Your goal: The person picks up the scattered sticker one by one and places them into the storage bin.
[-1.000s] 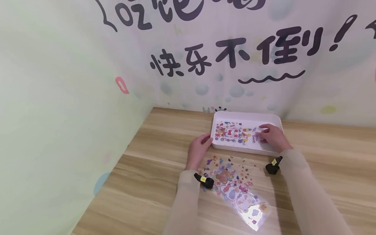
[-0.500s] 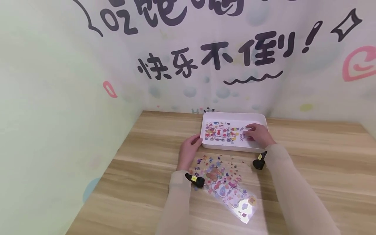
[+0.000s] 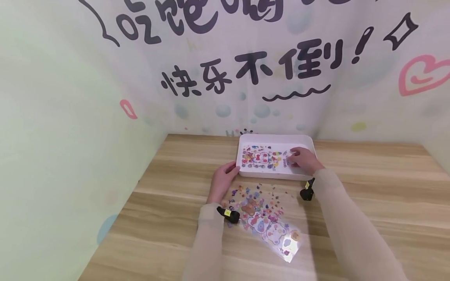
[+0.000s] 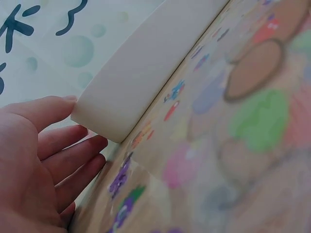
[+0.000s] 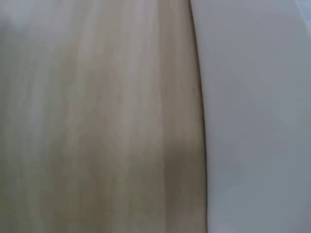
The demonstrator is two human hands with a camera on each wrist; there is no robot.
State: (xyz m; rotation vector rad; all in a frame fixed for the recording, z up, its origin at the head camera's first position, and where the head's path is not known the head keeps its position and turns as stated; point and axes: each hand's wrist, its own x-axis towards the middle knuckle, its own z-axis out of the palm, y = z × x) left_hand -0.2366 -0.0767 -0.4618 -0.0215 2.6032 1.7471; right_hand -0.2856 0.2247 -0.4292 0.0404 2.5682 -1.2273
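A shallow white tray point(image 3: 270, 175) sits at the back of the table, against the wall cloth. Inside lies a printed sticker sheet point(image 3: 259, 158) with a white cartoon face and small colourful figures. My left hand point(image 3: 220, 181) rests at the tray's near left corner. In the left wrist view its thumb touches the corner, with the other fingers loosely bent below. My right hand point(image 3: 304, 159) reaches over the front wall, fingertips at the sheet's right end. Whether they pinch the sheet is hidden. The right wrist view shows only table and tray wall point(image 5: 257, 121).
A clear sticker sheet point(image 3: 265, 226) with bears and tiny figures lies on the wooden table point(image 3: 168, 218) between my forearms, shining at its near end. Black devices sit at my left wrist point(image 3: 230, 214) and right wrist point(image 3: 307, 190). A lettered cloth point(image 3: 211, 117) hangs behind the tray.
The whole head view has shifted, so tray, sheets and hands appear further left. Both hands keep the same places at the tray; nothing visibly moves on the table.
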